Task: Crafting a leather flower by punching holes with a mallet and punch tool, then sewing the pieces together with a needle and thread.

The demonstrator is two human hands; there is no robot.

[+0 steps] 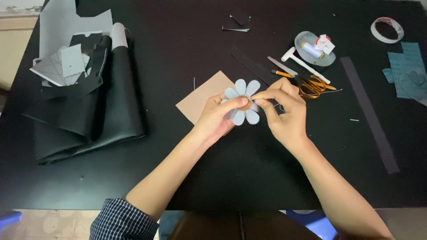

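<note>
L hand (216, 116) held pale-blue flower (242, 101) by its brown centre, over tan sheet (202, 98). R hand (284, 111) pinched narrow at flower's centre; what it pinched, can't tell. Scissors (311, 85) just R of flower; black material (89, 115) well L.

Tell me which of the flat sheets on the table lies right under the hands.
The tan sheet, lying tilted beneath the left hand and the pale blue flower. The grey pieces sit far left, the teal pieces far right.

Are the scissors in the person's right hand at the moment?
No, the scissors lie on the black table just beyond the right hand, which pinches the light blue flower.
</note>
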